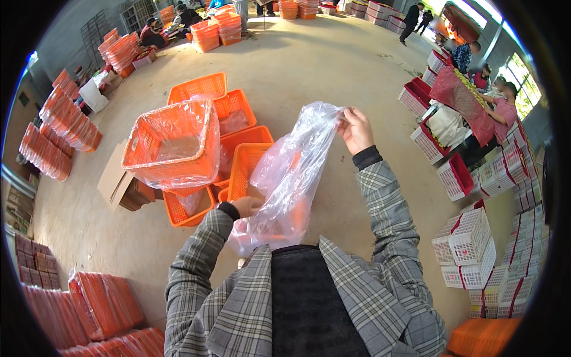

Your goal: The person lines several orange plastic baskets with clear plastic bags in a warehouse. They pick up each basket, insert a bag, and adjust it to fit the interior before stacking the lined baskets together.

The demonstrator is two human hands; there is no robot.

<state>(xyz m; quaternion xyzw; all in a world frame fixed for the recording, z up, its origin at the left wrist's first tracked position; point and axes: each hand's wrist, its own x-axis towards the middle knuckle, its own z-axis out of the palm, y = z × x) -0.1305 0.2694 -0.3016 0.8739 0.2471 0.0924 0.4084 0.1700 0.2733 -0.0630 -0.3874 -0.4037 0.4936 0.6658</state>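
My right hand (357, 129) grips the upper edge of a clear plastic bag (308, 143) and holds it raised. The bag hangs down over an orange plastic basket (243, 172) and towards my chest. My left hand (248, 206) is low at the bag's left side, by the basket's near end; its fingers are partly hidden, so its hold cannot be told. On the left, an orange basket lined with clear plastic (171, 167) sits on top of other orange baskets. More orange baskets (196, 87) lie tilted behind it.
Flattened cardboard (118, 174) lies left of the baskets. Stacks of plastic-wrapped orange baskets (69, 118) stand at the far left, others at the lower left (105, 305). White crates (470, 238) are piled on the right. Several people sit or stand farther off, some beside a red-covered table (459, 96).
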